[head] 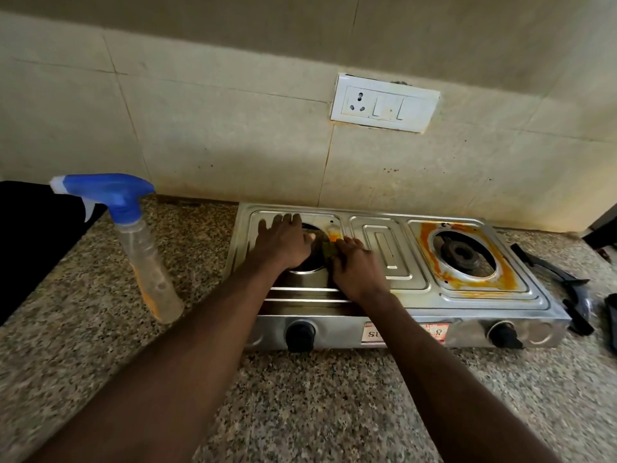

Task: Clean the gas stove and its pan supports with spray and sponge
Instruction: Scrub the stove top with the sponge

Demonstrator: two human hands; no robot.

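Stainless gas stove sits on a speckled worktop. Right hand clutches a green sponge at the left burner's right edge. An orange stain lies just beyond the grip, toward the wall. Left hand presses flat beside it, fingers straight. Spray bottle stands well left.

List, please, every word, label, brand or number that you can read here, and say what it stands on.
"S": first letter on the white and red label on the front of the gas stove; the rest is blurred or behind the right arm.
Spray bottle: yellowish label, too blurred to read.
Socket plate: no text.
Sponge in the right hand: no text.
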